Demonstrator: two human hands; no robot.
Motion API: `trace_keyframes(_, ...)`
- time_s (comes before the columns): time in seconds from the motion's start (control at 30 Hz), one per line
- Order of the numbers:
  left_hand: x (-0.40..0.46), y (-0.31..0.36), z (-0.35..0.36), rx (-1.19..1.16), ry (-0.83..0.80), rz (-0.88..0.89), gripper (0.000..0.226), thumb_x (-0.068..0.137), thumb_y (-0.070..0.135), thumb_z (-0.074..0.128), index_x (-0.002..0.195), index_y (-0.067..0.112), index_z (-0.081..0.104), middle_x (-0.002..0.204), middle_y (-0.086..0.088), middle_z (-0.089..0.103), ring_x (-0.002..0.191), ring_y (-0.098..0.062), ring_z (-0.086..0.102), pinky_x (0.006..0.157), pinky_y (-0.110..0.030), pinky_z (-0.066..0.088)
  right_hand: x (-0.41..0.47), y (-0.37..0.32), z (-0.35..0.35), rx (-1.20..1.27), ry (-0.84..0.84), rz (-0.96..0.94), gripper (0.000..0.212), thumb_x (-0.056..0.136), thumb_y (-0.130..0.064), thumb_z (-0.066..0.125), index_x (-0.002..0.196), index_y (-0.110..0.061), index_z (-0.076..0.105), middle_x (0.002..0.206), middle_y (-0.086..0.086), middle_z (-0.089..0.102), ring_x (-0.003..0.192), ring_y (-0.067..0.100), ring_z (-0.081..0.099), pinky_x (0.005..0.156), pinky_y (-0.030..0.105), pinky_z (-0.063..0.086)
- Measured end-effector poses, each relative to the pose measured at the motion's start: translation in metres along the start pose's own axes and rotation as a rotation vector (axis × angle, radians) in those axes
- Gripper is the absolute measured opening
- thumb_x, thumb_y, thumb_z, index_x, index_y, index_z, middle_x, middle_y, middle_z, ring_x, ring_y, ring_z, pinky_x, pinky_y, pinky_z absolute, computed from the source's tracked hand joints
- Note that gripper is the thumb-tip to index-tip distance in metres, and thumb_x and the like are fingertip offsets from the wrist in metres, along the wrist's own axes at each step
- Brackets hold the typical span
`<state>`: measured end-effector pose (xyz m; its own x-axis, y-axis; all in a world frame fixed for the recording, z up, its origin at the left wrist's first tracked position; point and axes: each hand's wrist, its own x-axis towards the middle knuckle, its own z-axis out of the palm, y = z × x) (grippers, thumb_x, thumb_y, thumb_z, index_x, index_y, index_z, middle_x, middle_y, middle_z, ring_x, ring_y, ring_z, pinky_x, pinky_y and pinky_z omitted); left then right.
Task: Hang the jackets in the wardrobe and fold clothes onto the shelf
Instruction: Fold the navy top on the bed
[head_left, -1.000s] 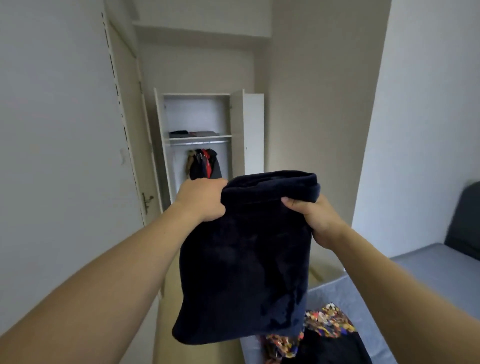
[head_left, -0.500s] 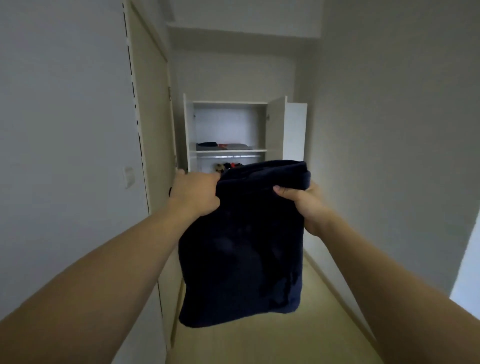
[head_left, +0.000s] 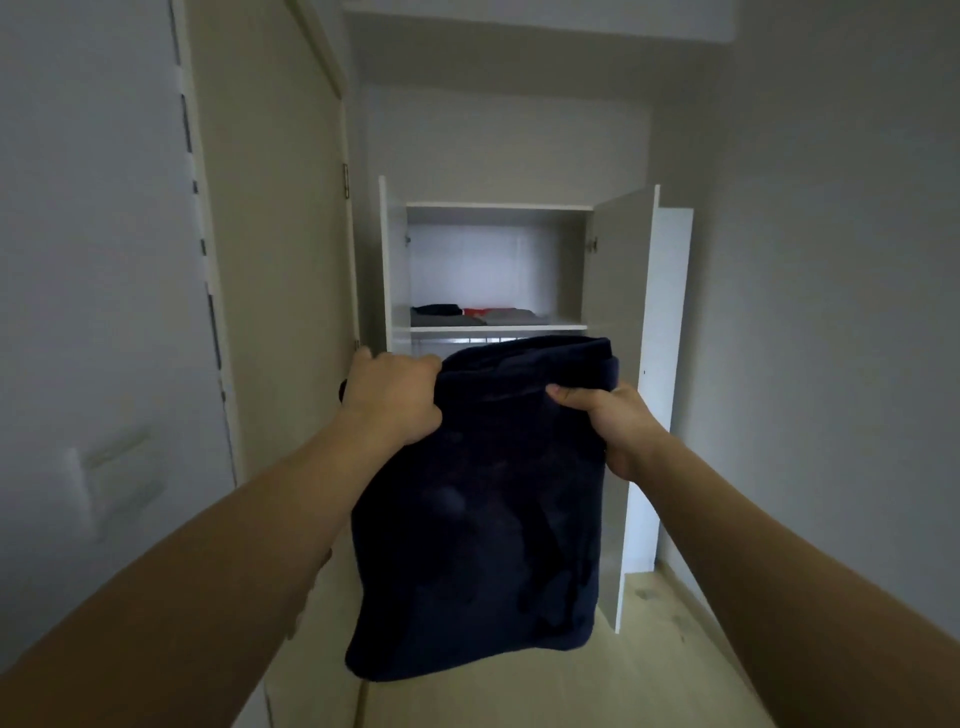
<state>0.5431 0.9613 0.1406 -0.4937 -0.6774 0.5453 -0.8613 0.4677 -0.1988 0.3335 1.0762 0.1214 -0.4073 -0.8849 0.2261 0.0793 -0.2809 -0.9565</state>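
I'm seeing both hands — left hand (head_left: 395, 397) and right hand (head_left: 610, 423) — clamped on the top fold of the navy garment (head_left: 475, 519), hanging long-axis down, with the shelf (head_left: 498, 328) straight ahead, just above — neither hand nearer.

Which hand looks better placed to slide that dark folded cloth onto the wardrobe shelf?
Probably the right hand. It grips the navy cloth below the bare right end of the shelf; the left hand is below the folded clothes.
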Motion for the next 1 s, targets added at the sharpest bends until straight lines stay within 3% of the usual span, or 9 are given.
trace_keyframes(0.17,0.142,-0.02,0.085,-0.101,0.021,0.042,0.02,0.081,0.021,0.055,0.101,0.022,0.056,0.078,0.005,0.053,0.073,-0.018,0.046,0.077,-0.031,0.037,0.148,0.021,0.008,0.017,0.07,-0.002,0.035,0.079,-0.007,0.077,0.111,-0.011,0.066,0.098,0.009,0.074,0.074,0.021,0.073,0.053,0.028,0.056)
trace_keyframes(0.27,0.216,-0.016,0.143,-0.174,-0.014,0.087,0.011,0.083,0.021,0.056,0.094,0.02,0.055,0.087,0.001,0.061,0.071,-0.016,0.048,0.054,-0.026,0.03,0.23,0.048,-0.003,0.013,0.12,0.013,0.028,0.079,-0.006,0.076,0.105,-0.011,0.066,0.095,0.009,0.073,0.072,0.021,0.072,0.05,0.027,0.056)
trace_keyframes(0.33,0.267,-0.01,0.186,-0.194,-0.042,0.108,0.011,0.084,0.021,0.056,0.094,0.017,0.056,0.09,0.0,0.062,0.071,-0.016,0.048,0.048,-0.026,0.026,0.288,0.071,-0.013,0.027,0.161,0.022,0.024,0.079,-0.006,0.076,0.101,-0.011,0.067,0.093,0.01,0.073,0.073,0.023,0.072,0.05,0.029,0.056)
trace_keyframes(0.47,0.37,-0.006,0.264,-0.207,-0.096,0.082,0.011,0.084,0.022,0.054,0.091,0.019,0.061,0.087,0.001,0.06,0.067,-0.014,0.049,0.051,-0.025,0.033,0.415,0.118,-0.029,0.018,0.209,0.002,0.022,0.077,-0.007,0.078,0.097,-0.011,0.068,0.089,0.01,0.074,0.07,0.023,0.073,0.053,0.03,0.057)
trace_keyframes(0.63,0.517,-0.02,0.334,-0.371,-0.156,-0.038,0.017,0.076,0.023,0.049,0.082,0.02,0.064,0.078,0.004,0.061,0.067,-0.014,0.056,0.058,-0.027,0.046,0.592,0.135,-0.039,-0.016,0.23,-0.062,0.032,0.073,-0.01,0.083,0.103,-0.008,0.07,0.091,0.01,0.075,0.078,0.025,0.073,0.066,0.036,0.06)
trace_keyframes(0.77,0.61,-0.029,0.375,-0.443,-0.157,-0.073,0.013,0.072,0.02,0.049,0.072,0.016,0.061,0.071,0.0,0.063,0.062,-0.018,0.059,0.049,-0.024,0.037,0.715,0.142,-0.034,-0.039,0.278,-0.109,0.026,0.074,-0.013,0.083,0.095,-0.018,0.069,0.092,0.005,0.075,0.081,0.024,0.072,0.073,0.039,0.06)
trace_keyframes(0.87,0.685,-0.042,0.414,-0.438,-0.138,-0.075,0.006,0.07,0.019,0.05,0.066,0.017,0.054,0.07,0.001,0.061,0.062,-0.019,0.058,0.052,-0.025,0.037,0.807,0.157,-0.027,-0.091,0.297,-0.152,0.023,0.078,-0.015,0.079,0.086,-0.031,0.064,0.089,-0.002,0.072,0.081,0.02,0.07,0.074,0.037,0.059)
trace_keyframes(1.0,0.78,-0.052,0.471,-0.521,-0.099,-0.09,0.01,0.071,0.019,0.049,0.061,0.016,0.048,0.062,0.002,0.056,0.055,-0.018,0.052,0.05,-0.024,0.034,0.921,0.176,-0.023,-0.228,0.384,-0.255,0.021,0.081,-0.023,0.076,0.084,-0.034,0.059,0.09,-0.005,0.069,0.084,0.018,0.067,0.079,0.039,0.057)
